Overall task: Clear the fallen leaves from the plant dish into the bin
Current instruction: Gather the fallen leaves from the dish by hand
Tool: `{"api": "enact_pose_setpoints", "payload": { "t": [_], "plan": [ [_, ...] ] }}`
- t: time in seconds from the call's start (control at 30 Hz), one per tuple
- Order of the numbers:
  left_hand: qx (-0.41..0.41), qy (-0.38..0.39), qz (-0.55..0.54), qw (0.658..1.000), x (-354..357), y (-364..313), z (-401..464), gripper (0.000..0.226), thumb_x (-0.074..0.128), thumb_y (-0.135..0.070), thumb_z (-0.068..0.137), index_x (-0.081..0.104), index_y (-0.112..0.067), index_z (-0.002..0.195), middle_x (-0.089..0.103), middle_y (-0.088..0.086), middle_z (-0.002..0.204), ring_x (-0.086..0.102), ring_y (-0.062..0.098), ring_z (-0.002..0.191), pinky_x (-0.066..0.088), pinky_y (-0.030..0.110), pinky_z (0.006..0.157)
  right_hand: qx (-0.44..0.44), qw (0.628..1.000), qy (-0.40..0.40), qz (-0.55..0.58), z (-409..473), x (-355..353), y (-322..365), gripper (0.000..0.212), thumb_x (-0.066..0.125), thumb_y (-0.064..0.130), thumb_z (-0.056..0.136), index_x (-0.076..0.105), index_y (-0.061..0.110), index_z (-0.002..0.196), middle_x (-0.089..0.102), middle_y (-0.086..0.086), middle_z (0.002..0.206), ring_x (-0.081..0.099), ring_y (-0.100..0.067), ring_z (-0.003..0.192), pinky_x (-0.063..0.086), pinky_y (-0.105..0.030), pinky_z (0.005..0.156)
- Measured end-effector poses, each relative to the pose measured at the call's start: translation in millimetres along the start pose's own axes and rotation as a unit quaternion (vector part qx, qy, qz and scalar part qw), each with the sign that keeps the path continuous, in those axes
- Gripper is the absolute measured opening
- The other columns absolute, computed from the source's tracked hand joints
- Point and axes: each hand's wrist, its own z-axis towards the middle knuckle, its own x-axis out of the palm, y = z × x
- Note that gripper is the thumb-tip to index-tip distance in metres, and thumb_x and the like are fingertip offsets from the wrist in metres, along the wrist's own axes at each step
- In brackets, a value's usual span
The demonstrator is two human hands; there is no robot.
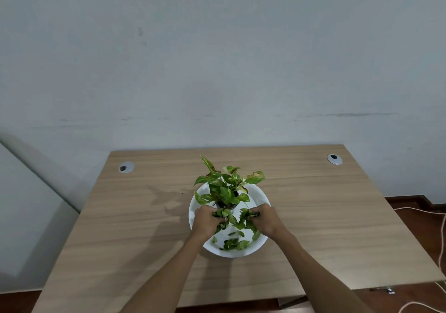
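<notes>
A round white dish (260, 198) sits in the middle of the wooden desk, with a small green and yellow plant (225, 187) standing in its far half. Several loose green leaves (235, 244) lie in the near half of the dish. My left hand (206, 221) is over the dish's left side, fingers closed on a clump of leaves. My right hand (264, 219) is over the right side, also closed on a bunch of leaves. More leaves lie between the two hands. No bin is in view.
The wooden desk (325, 216) stands against a pale wall, with a cable grommet at the back left (126, 167) and one at the back right (334, 159). A pale cord (442, 230) runs over the dark floor on the right.
</notes>
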Motion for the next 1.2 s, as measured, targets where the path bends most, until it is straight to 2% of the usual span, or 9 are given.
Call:
{"api": "enact_pose_setpoints", "payload": {
  "t": [0.13,0.2,0.3,0.4,0.53,0.63,0.93,1.1,1.2],
  "plan": [
    [-0.016,-0.015,0.005,1.0,-1,-5,-4,0.017,0.08,-0.026,0.073,0.079,-0.009,0.076,0.065,0.0,0.06,0.059,0.012,0.064,0.032,0.011,0.05,0.0,1.0,0.0,0.005,2,-3,-1,0.023,0.065,0.003,0.081,0.08,0.02,0.085,0.076,0.002,0.08,0.069,-0.01,0.073,0.046,-0.005,0.058],
    [-0.023,-0.017,0.008,1.0,-1,-4,-5,0.017,0.08,-0.026,0.073,0.078,-0.009,0.076,0.065,-0.001,0.059,0.059,0.012,0.064,0.032,0.01,0.047,0.0,1.0,0.001,0.008,2,-3,0,0.023,0.065,0.004,0.08,0.08,0.021,0.084,0.077,0.003,0.079,0.07,-0.011,0.075,0.049,-0.01,0.062],
    [-0.04,-0.016,0.007,0.999,-1,-3,-6,0.015,0.08,-0.025,0.073,0.079,-0.01,0.077,0.072,0.006,0.068,0.065,0.02,0.074,0.04,0.021,0.058,-0.009,1.0,0.002,0.011,0,-3,1,0.023,0.064,0.004,0.08,0.08,0.021,0.081,0.077,0.003,0.078,0.07,-0.011,0.075,0.052,-0.015,0.063],
    [-0.043,-0.019,0.003,0.999,-4,-8,-9,0.015,0.08,-0.025,0.073,0.079,-0.01,0.078,0.075,0.008,0.074,0.068,0.02,0.074,0.04,0.022,0.06,-0.023,1.0,-0.002,0.018,1,-7,4,0.022,0.065,0.004,0.08,0.08,0.021,0.081,0.077,0.002,0.077,0.071,-0.013,0.075,0.056,-0.021,0.068],
    [-0.045,-0.028,-0.001,0.999,-3,-11,-8,0.014,0.08,-0.027,0.073,0.079,-0.014,0.078,0.076,0.004,0.076,0.068,0.02,0.081,0.041,0.018,0.058,-0.033,0.999,-0.018,0.032,3,-13,7,0.018,0.067,0.005,0.082,0.08,0.018,0.082,0.076,0.001,0.076,0.071,-0.014,0.073,0.051,-0.011,0.06],
    [-0.041,-0.028,0.023,0.999,-1,-10,-6,0.009,0.079,-0.026,0.072,0.079,-0.017,0.072,0.073,0.002,0.07,0.064,0.026,0.086,0.041,0.026,0.063,-0.032,0.998,-0.025,0.043,2,-14,6,0.017,0.068,0.005,0.082,0.08,0.017,0.08,0.074,0.005,0.07,0.071,-0.014,0.072,0.055,-0.02,0.065],
    [-0.057,-0.049,0.057,0.996,2,-11,-11,0.01,0.08,-0.022,0.072,0.078,-0.012,0.072,0.073,0.006,0.069,0.066,0.02,0.073,0.048,0.028,0.059,-0.006,0.999,-0.026,0.042,0,-12,-5,0.013,0.069,0.005,0.081,0.08,0.012,0.08,0.063,0.019,0.059,0.057,0.013,0.049,0.043,-0.005,0.05],
    [-0.002,-0.037,0.198,0.98,4,-17,-19,0.023,0.054,0.0,0.078,0.056,-0.013,0.058,0.055,0.006,0.068,0.057,0.026,0.067,0.045,0.035,0.054,-0.008,0.999,-0.021,0.036,3,-13,-4,0.014,0.069,0.005,0.082,0.08,0.014,0.084,0.066,0.016,0.062,0.06,0.004,0.055,0.044,-0.005,0.052],
    [-0.004,-0.055,0.191,0.98,5,-21,-20,0.024,0.052,0.001,0.078,0.059,-0.011,0.058,0.055,0.004,0.062,0.049,0.02,0.06,0.042,0.036,0.053,-0.009,0.999,-0.015,0.036,4,-10,-6,0.014,0.068,0.005,0.082,0.08,0.013,0.084,0.076,-0.001,0.075,0.069,-0.012,0.067,0.055,-0.02,0.064]
  ]
}}
